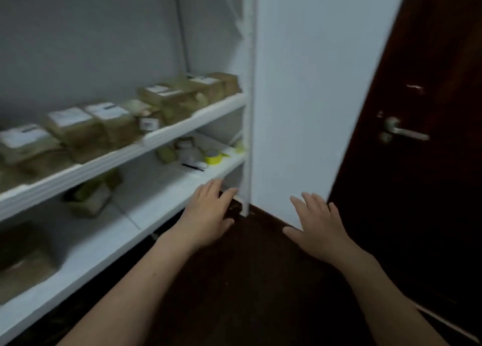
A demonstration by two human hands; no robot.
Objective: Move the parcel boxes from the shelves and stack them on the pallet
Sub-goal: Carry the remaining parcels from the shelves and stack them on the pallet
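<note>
Both hands empty, fingers spread: left hand [208, 215], right hand [318, 225], out toward white shelves [167, 134]. Parcel boxes [86, 126] line the upper shelf, untouched. Pallet not visible. Reach step; next likely needs a two-hand grip on one box.

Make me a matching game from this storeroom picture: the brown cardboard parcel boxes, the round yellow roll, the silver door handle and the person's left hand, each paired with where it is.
Things
1. brown cardboard parcel boxes with white labels
2. round yellow roll
3. silver metal door handle
4. left hand

Places
A. on the dark brown door
B. open and empty, before the lower white shelf
C. in a row on the upper white shelf
D. on the lower white shelf, near its right end

Pairs: 1-C, 2-D, 3-A, 4-B
</note>
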